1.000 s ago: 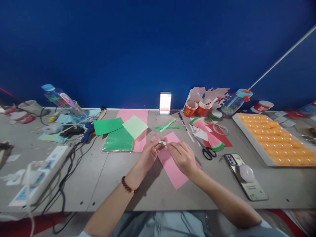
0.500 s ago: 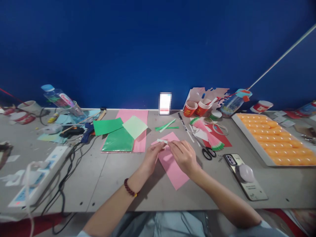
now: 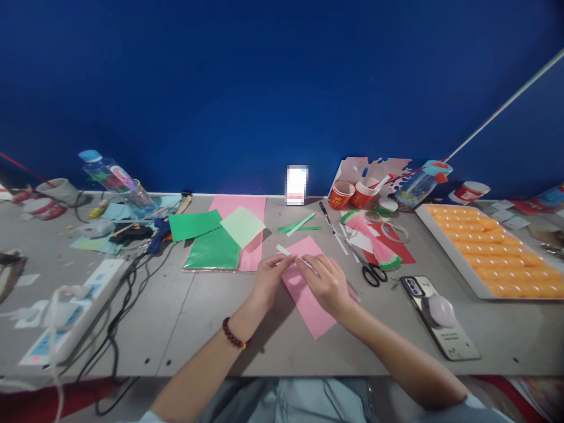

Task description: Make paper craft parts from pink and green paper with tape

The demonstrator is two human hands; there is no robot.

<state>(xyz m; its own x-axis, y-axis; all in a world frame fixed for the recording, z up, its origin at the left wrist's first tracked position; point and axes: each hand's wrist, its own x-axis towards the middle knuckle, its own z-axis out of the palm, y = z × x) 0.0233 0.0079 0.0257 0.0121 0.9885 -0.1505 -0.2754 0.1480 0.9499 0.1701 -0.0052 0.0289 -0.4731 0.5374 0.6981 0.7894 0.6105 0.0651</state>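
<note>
A narrow pale green-white paper strip (image 3: 282,249) is pinched between the fingertips of both hands, one end sticking out up and to the left. My left hand (image 3: 268,279) is closed on it with thumb and forefinger, a dark bead bracelet around the wrist. Close beside it, my right hand (image 3: 325,283) is closed too, its fingertips meeting the left ones on the strip; part of the strip is hidden. Beneath both hands lies a pink paper sheet (image 3: 312,311), flat on the table. Just beyond are several green and pale paper strips (image 3: 301,225).
Left are green paper (image 3: 194,225), a pale green square (image 3: 242,227) and a power strip (image 3: 73,311) with cables. On the right lie scissors (image 3: 373,274), a phone (image 3: 440,320), a watermelon-coloured paper fan (image 3: 374,244) and an orange-filled tray (image 3: 476,285). Red cups (image 3: 341,195) stand behind.
The strip has turned from nearly level to slanting, its free end now up and left of my fingers. My fingertips have drawn closer together and slightly lower.
</note>
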